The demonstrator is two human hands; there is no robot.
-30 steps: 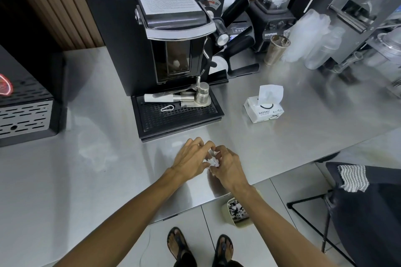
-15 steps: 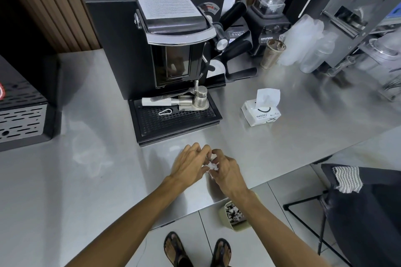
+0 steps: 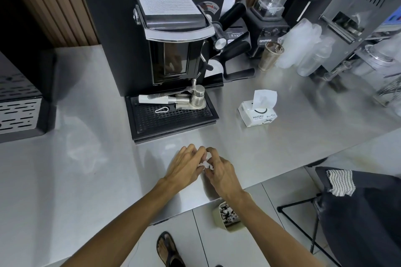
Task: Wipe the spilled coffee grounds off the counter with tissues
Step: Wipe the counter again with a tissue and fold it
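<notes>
- Near the front edge of the bench, just ahead of the drip tray, both hands are bunched together over one small wad!
- Left grip has its fingertips closed on the tissue, and right grip is curled round it from the other side. It's clamped from both sides, and my read is that they're folding it inward so any grounds caught in it stay inside.
- That tissue is white, crumpled tight and mostly hidden between the fingers. Only a knuckle-sized peak shows, so I can't tell how soiled it is.
- No loose grounds show on the steel around the hands, so this looks like the gathering-up stage.
- Tissue pack sits toward the right end with a fresh sheet standing up, handy for a refill.
- Down on the floor below the front edge waits a bin, a likely drop spot.
</notes>
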